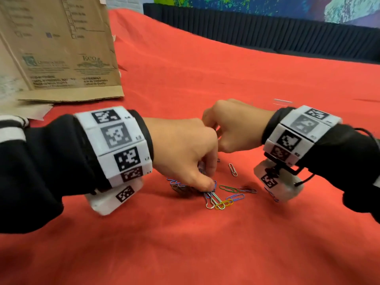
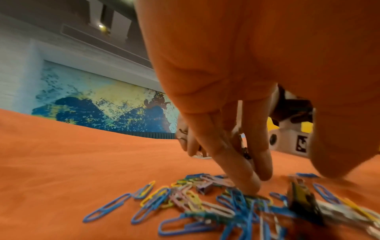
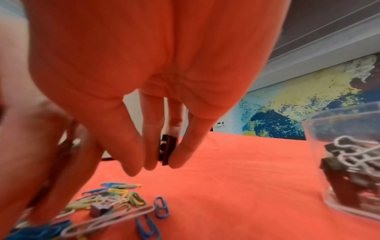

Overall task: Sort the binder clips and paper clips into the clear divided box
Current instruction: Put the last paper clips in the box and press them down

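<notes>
Coloured paper clips [image 1: 224, 199] [image 2: 205, 207] lie heaped on the red cloth, with dark binder clips [image 1: 181, 189] [image 2: 302, 198] among them. My left hand [image 1: 208, 182] [image 2: 267, 177] reaches down into the heap, fingertips [image 2: 251, 188] touching it. Something small, dark and metallic shows between its fingers, too blurred to name. My right hand [image 1: 216, 130] [image 3: 162, 162] hovers just behind, pinching a black binder clip [image 3: 166, 151]. The clear box [image 3: 320, 146] [image 1: 283, 101] stands to the right, with several binder clips inside.
A brown paper bag [image 1: 61, 48] stands at the back left. A small purple binder clip [image 3: 100, 209] sits in the heap. One loose silver paper clip [image 1: 232, 169] lies apart. The red cloth [image 1: 185, 254] stretches wide in front; a dark skirted edge [image 1: 267, 31] runs along the far side.
</notes>
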Available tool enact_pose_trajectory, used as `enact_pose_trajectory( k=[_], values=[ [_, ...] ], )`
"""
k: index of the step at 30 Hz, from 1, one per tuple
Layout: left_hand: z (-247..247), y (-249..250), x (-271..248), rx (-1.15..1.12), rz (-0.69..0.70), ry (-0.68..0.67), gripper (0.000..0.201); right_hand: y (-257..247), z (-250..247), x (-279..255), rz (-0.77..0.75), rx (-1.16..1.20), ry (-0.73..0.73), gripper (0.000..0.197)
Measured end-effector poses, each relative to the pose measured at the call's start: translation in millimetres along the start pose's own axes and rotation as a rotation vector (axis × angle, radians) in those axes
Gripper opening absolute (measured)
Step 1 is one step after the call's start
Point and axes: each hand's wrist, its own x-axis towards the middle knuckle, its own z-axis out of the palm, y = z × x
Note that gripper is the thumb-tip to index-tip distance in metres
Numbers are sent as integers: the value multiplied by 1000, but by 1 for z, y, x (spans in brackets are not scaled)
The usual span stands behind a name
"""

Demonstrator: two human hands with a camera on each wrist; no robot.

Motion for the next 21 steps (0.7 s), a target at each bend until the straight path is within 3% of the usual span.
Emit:
enact_pose_trajectory(
  k=[2, 5, 10, 16, 21],
  values=[
    [8, 1, 1, 30, -1, -45, 36, -3, 0, 7, -35, 4, -34, 31],
    [12, -3, -3, 41, -18, -53, 29, -11, 5, 13, -55, -7, -102, 6],
    [-10, -15, -20, -20, -94, 24, 21, -15, 15, 18, -52, -4, -71, 28],
    [-43, -38, -25, -149, -212, 38, 21, -8, 10, 10, -43, 24, -21, 8],
    [-43, -45, -19, -185, -237, 38, 24, 8, -6, -7, 8, 152, 43, 14]
  ],
)
